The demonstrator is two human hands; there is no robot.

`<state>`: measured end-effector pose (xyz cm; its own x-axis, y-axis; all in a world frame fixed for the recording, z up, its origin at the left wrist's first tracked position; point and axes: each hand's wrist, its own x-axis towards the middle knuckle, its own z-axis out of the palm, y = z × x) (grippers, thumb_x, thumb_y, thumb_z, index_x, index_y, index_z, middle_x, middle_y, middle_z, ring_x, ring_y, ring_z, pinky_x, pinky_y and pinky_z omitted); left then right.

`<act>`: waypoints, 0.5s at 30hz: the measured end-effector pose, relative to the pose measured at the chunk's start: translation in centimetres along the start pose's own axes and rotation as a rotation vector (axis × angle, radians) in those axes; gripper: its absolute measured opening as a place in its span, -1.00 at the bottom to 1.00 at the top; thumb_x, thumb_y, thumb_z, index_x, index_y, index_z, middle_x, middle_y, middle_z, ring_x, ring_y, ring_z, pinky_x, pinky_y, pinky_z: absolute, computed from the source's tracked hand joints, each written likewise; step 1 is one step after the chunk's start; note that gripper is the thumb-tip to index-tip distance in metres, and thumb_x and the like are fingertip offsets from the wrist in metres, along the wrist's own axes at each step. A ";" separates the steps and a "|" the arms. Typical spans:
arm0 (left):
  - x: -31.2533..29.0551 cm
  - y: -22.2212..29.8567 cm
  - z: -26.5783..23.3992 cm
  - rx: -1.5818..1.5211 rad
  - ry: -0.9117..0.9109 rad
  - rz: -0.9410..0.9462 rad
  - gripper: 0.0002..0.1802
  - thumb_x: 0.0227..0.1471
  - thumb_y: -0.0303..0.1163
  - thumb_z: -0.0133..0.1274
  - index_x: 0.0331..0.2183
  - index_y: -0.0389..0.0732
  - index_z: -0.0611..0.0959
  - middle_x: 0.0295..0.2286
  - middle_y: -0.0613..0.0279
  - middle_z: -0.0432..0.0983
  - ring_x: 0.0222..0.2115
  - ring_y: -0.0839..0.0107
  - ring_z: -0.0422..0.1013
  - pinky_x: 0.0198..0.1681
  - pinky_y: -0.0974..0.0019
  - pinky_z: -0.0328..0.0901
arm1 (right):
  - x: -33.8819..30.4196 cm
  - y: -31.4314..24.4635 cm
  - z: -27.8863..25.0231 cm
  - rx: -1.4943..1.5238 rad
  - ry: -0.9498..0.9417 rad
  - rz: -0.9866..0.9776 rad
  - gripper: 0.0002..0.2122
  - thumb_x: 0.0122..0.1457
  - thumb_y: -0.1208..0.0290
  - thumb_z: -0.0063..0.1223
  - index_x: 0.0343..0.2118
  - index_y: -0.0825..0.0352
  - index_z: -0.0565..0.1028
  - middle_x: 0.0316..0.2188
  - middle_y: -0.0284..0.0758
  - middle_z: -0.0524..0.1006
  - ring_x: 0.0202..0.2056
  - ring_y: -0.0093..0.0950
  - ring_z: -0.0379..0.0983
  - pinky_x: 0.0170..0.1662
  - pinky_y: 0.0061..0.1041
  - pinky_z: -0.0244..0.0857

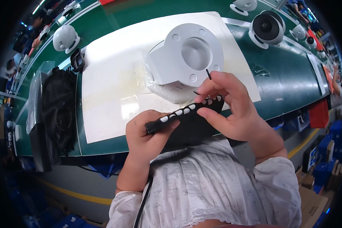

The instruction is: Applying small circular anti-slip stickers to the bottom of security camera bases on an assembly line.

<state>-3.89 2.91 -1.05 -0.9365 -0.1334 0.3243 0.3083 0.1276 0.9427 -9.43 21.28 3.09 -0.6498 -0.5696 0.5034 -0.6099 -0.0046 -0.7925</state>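
My left hand [146,131] is closed round the left end of a bent black sheet [186,123], whose upper edge shows a row of several white ovals. At the sheet's right part, my right hand [231,106] pinches it between thumb and fingers. A small thin black piece [208,74] stands at the right index fingertip, seen edge-on. Another dark sliver [197,93] shows at a neighbouring fingertip; I cannot tell if it is stuck there. Just beyond my hands lies a white plastic device [161,66], its round base turned up with a deep round hole and several shallow round recesses.
Under the device are clear plastic wrap [171,93] and a white board [110,76] on a green table [288,79]. A black bag [59,106] lies at left. White round-headed devices [65,38] stand along the back, one with a large black front [267,26] at right.
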 end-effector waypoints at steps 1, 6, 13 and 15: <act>0.0 0.0 0.0 -0.002 0.002 0.003 -0.83 -0.38 -0.68 0.14 -0.58 -0.31 0.52 -0.71 0.30 0.38 -0.71 0.64 0.23 -0.65 0.58 0.09 | 0.1 -0.1 -0.2 -0.003 -0.002 -0.003 -0.42 -0.16 0.76 -0.03 0.00 0.23 0.17 -0.31 -0.34 0.29 -0.35 -0.53 0.30 -0.27 -0.60 0.22; 0.3 0.6 -0.2 -0.013 -0.019 0.109 -0.81 -0.41 -0.68 0.15 -0.57 -0.32 0.53 -0.71 0.26 0.36 -0.70 0.58 0.25 -0.65 0.55 0.10 | 0.3 0.1 -0.2 -0.454 0.034 -0.429 -0.40 -0.23 0.82 0.04 -0.06 0.30 0.13 -0.42 -0.27 0.36 -0.45 -0.43 0.38 -0.47 -0.56 0.27; 1.4 1.5 -0.1 -0.004 -0.050 0.254 -0.77 -0.41 -0.69 0.15 -0.53 -0.32 0.52 -0.58 0.16 0.43 -0.65 0.49 0.34 -0.58 0.54 0.18 | 4.2 0.2 -2.1 -0.060 0.359 -0.349 -0.47 -0.13 0.74 -0.04 -0.02 0.32 0.15 -0.44 -0.37 0.34 -0.41 -0.63 0.28 -0.37 -0.73 0.15; 1.9 1.4 0.7 0.001 0.023 0.419 -0.72 -0.43 -0.69 0.16 -0.49 -0.32 0.52 -0.33 0.02 0.39 -0.55 0.43 0.41 -0.48 0.50 0.27 | 6.3 1.4 -4.0 -0.028 0.276 -0.240 -0.39 -0.07 0.76 -0.11 0.06 0.25 -0.01 -0.32 -0.32 0.30 -0.34 -0.59 0.29 -0.29 -0.68 0.20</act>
<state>-5.41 3.55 0.82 -0.7259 -0.0914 0.6817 0.6620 0.1764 0.7285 -16.18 20.98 6.50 -0.5822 -0.3117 0.7509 -0.7697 -0.0863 -0.6325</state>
